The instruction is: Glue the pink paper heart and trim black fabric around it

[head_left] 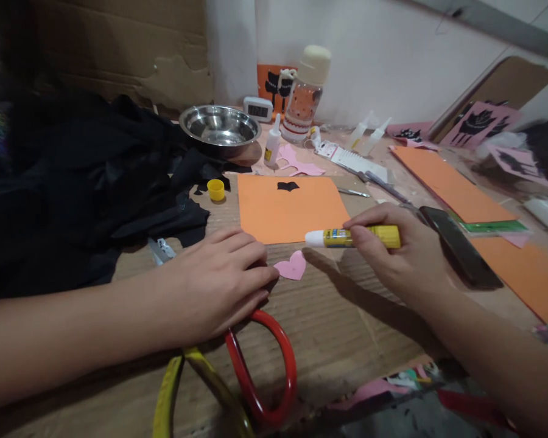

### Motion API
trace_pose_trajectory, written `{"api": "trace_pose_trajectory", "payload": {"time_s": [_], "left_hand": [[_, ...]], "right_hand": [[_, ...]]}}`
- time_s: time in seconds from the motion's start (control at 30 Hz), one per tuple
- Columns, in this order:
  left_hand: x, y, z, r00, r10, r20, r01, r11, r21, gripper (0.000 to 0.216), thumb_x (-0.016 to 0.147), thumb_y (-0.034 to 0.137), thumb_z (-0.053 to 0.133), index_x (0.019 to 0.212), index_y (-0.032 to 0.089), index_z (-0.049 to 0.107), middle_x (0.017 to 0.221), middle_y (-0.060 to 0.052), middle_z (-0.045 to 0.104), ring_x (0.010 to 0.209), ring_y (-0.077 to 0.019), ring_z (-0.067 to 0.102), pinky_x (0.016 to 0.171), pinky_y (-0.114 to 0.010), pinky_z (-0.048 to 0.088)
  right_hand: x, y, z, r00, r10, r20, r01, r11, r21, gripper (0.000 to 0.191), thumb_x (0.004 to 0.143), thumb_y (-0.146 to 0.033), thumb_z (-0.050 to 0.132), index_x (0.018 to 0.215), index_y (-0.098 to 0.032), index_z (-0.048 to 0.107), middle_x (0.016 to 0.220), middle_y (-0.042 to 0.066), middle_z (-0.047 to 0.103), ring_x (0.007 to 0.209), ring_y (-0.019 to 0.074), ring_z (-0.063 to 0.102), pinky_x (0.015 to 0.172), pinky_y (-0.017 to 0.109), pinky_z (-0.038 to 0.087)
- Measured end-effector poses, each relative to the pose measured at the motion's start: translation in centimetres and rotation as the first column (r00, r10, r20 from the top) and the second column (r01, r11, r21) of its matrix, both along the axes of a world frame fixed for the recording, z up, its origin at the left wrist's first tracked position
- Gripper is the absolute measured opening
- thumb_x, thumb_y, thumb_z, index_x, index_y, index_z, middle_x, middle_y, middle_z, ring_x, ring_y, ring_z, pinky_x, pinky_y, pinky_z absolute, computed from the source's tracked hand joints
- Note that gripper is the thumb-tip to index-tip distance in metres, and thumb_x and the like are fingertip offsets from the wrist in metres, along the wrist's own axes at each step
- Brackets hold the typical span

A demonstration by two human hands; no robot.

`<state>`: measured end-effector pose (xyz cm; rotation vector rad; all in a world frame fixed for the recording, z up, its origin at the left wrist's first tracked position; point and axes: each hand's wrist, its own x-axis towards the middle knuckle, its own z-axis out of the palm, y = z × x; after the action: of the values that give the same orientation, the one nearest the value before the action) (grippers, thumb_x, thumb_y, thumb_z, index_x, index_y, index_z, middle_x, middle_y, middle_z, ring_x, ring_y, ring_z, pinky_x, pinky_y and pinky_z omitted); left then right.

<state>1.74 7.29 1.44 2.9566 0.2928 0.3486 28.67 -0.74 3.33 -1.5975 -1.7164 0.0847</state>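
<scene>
My right hand [399, 252] grips a yellow glue stick [363, 237] between thumb and fingers, its white tip pointing left above the cardboard. Under that tip, on the cardboard, lies a pink paper heart [295, 266]. My left hand [228, 277] rests with fingers bent, the index fingertip holding down the heart's left point. Just beyond both hands is an orange card [287, 210] with a small black paper piece [288, 186] near its far edge. The yellow glue cap [216, 190] stands left of the card. Partly beneath my left hand are scissors with red [292, 365] and yellow handles.
Black fabric-like material [73, 201] heaps at the left. A steel bowl [220, 128], a small glue bottle [272, 143] and a clear drink bottle [304, 97] stand at the back. Right of my right hand lie a phone [459, 246] and orange sheets [452, 182].
</scene>
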Motion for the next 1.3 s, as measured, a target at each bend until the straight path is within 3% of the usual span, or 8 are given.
{"api": "trace_pose_trajectory", "payload": {"time_s": [0.17,0.27,0.47,0.63,0.87,1.07,1.17,1.3], "left_hand": [[-0.1,0.0,0.0,1.0,0.008,0.009,-0.008,1.0,0.008,0.03,0.105,0.026,0.047,0.114,0.019,0.075,0.097,-0.008,0.067,0.093,-0.0274,0.062,0.089,-0.046,0.047],[-0.1,0.0,0.0,1.0,0.005,0.005,-0.005,1.0,0.006,0.03,0.105,0.026,0.047,0.113,0.019,0.075,0.098,-0.008,0.067,0.093,-0.0275,0.062,0.09,-0.046,0.047],[-0.1,-0.1,0.2,1.0,-0.001,0.007,0.001,1.0,0.009,0.028,0.104,0.025,0.049,0.112,0.018,0.075,0.095,-0.008,0.068,0.091,-0.0267,0.062,0.088,-0.045,0.047],[-0.1,-0.1,0.0,1.0,-0.002,0.013,0.002,1.0,-0.001,0.029,0.105,0.026,0.048,0.113,0.019,0.075,0.096,-0.007,0.068,0.094,-0.0265,0.063,0.091,-0.045,0.046],[0.0,-0.2,0.1,1.0,-0.003,0.028,0.003,1.0,0.017,0.028,0.104,0.025,0.05,0.113,0.018,0.075,0.095,-0.007,0.068,0.091,-0.0264,0.063,0.088,-0.045,0.047],[0.0,-0.2,0.1,1.0,-0.003,0.022,0.003,1.0,0.015,0.029,0.104,0.025,0.049,0.112,0.017,0.076,0.094,-0.007,0.068,0.091,-0.0267,0.063,0.087,-0.045,0.048],[0.0,-0.1,0.0,1.0,0.0,0.019,0.0,1.0,0.001,0.03,0.104,0.025,0.048,0.113,0.018,0.075,0.095,-0.007,0.067,0.092,-0.0267,0.063,0.088,-0.046,0.047],[-0.1,-0.1,0.0,1.0,0.0,0.008,0.0,1.0,0.003,0.029,0.104,0.025,0.049,0.114,0.018,0.075,0.096,-0.008,0.068,0.094,-0.0273,0.063,0.089,-0.046,0.047]], "right_hand": [[-0.7,-0.1,-0.1,0.988,0.155,-0.015,-0.155,0.973,-0.171,0.006,0.093,-0.024,0.064,0.087,-0.026,0.067,0.081,0.001,0.074,0.07,0.0196,0.07,0.061,0.029,0.053],[-0.9,0.1,-0.2,0.99,0.141,-0.011,-0.14,0.97,-0.199,0.007,0.094,-0.025,0.063,0.088,-0.024,0.066,0.082,0.002,0.074,0.073,0.0199,0.07,0.064,0.03,0.053],[-0.4,-0.1,-0.5,0.995,0.09,0.045,-0.082,0.983,-0.163,0.005,0.091,-0.025,0.066,0.087,-0.025,0.067,0.076,0.0,0.072,0.062,0.0173,0.064,0.056,0.029,0.047],[0.2,-0.5,-0.4,0.999,0.041,0.007,-0.041,0.999,-0.017,0.012,0.093,-0.021,0.068,0.084,-0.029,0.069,0.079,0.0,0.074,0.07,0.0203,0.068,0.062,0.031,0.052],[-0.6,-0.1,-0.4,0.987,0.16,0.024,-0.153,0.97,-0.191,0.005,0.092,-0.025,0.066,0.09,-0.025,0.07,0.08,0.002,0.074,0.066,0.0188,0.067,0.058,0.029,0.049],[-0.2,-0.3,-0.3,0.99,0.101,0.097,-0.087,0.986,-0.14,0.006,0.092,-0.024,0.067,0.087,-0.026,0.068,0.078,-0.001,0.073,0.064,0.0174,0.066,0.056,0.028,0.048],[-0.1,-0.8,-0.1,0.998,0.042,0.055,-0.038,0.997,-0.071,0.008,0.093,-0.024,0.068,0.085,-0.028,0.069,0.078,0.001,0.073,0.066,0.0195,0.067,0.056,0.03,0.05],[-0.5,-0.9,0.0,0.992,0.127,-0.016,-0.128,0.983,-0.13,0.005,0.091,-0.024,0.068,0.088,-0.027,0.069,0.079,0.001,0.074,0.063,0.0186,0.067,0.054,0.029,0.05]]}}
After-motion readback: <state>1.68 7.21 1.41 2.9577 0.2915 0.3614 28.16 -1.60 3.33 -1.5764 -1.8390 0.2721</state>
